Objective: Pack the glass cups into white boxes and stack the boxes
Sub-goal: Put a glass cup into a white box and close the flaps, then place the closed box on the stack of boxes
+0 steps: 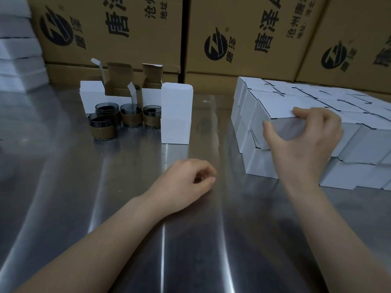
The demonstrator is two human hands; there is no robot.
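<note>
Several dark glass cups (103, 129) with brown sleeves stand at the left on the steel table (127, 208). Open white boxes (93, 96) with raised flaps stand behind them, and one taller open box (176, 121) stands to their right. At the right sits a two-layer stack of closed white boxes (317, 102). My right hand (302, 140) grips the nearest top box (281, 115) at the stack's front left corner, fingers over its top edge, thumb on its face. My left hand (186, 180) rests on the table, fingers loosely curled, holding nothing.
Large brown printed cartons (243, 39) line the back of the table. A pile of flat white box blanks (19, 49) rises at the far left. Bare steel lies between the cups and the stack.
</note>
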